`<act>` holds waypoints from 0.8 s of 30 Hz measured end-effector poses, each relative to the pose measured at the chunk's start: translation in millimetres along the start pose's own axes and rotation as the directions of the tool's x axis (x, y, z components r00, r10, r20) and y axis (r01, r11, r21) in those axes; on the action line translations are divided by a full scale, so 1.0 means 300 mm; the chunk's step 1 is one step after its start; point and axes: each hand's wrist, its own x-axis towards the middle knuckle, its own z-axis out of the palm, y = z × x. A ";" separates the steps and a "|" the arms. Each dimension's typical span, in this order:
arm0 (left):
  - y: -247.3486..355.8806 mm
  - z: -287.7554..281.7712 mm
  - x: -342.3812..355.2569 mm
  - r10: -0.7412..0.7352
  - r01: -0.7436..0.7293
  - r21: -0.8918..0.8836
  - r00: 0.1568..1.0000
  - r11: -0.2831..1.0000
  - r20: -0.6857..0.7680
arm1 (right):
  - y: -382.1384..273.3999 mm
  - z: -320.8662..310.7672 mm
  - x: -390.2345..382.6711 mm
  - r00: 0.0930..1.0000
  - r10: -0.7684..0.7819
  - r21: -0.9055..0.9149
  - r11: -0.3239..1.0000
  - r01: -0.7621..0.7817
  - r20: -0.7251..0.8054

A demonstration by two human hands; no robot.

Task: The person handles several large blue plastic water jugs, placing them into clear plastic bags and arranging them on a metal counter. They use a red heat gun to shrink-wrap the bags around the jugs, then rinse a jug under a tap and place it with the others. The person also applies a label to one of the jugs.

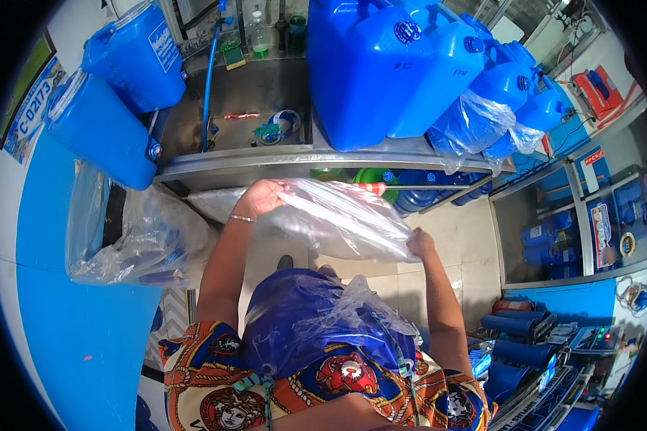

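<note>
A clear plastic sheet or bag (pixel 345 219) is stretched between my two hands in front of the steel counter. My left hand (pixel 264 199), with a bracelet at the wrist, pinches its upper left end. At the lower right end, my right hand (pixel 421 245) is closed on the plastic. More clear film trails left from my left hand, below the counter edge. Over my lap lies a dark blue apron (pixel 302 316) with a crumpled piece of clear plastic (pixel 370 302) on it.
Large blue water jugs (pixel 370 79) crowd the counter's right side; two more blue jugs (pixel 104 129) stand left. Between them is a steel sink (pixel 172 129) holding a tape roll (pixel 289 123) and a green brush (pixel 267 131). A plastic-lined bin (pixel 158 237) stands at left.
</note>
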 end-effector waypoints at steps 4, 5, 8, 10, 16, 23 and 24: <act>0.083 -0.006 -0.008 0.005 0.046 -0.179 0.961 0.983 0.276 | 0.100 0.093 0.075 0.998 0.034 -0.045 0.998 -0.036 -0.046; 0.104 -0.038 -0.016 0.005 0.082 -0.224 0.932 0.971 0.362 | 0.115 0.083 0.074 0.997 0.068 0.207 0.976 -0.063 -0.019; 0.139 -0.159 -0.047 0.081 -0.254 0.759 0.963 0.599 0.258 | 0.108 -0.022 0.052 0.966 0.101 0.825 0.504 -0.255 0.237; 0.124 -0.211 -0.059 0.181 -0.160 0.949 0.977 0.270 0.113 | 0.056 -0.120 0.019 0.936 -0.223 0.948 0.226 -0.224 0.274; 0.076 -0.192 -0.167 0.422 0.296 0.919 0.891 -0.259 -0.168 | -0.133 -0.438 -0.033 0.751 -0.608 0.957 0.265 -0.115 0.259; 0.264 0.020 -0.324 0.405 -0.238 0.966 0.877 -0.103 0.259 | -0.392 -1.156 -0.091 0.772 -0.507 0.189 0.775 0.603 -0.384; 0.280 0.062 -0.325 0.374 -0.277 0.953 0.877 -0.121 0.302 | -0.483 -1.230 -0.079 0.600 -0.464 0.199 0.659 0.725 -0.652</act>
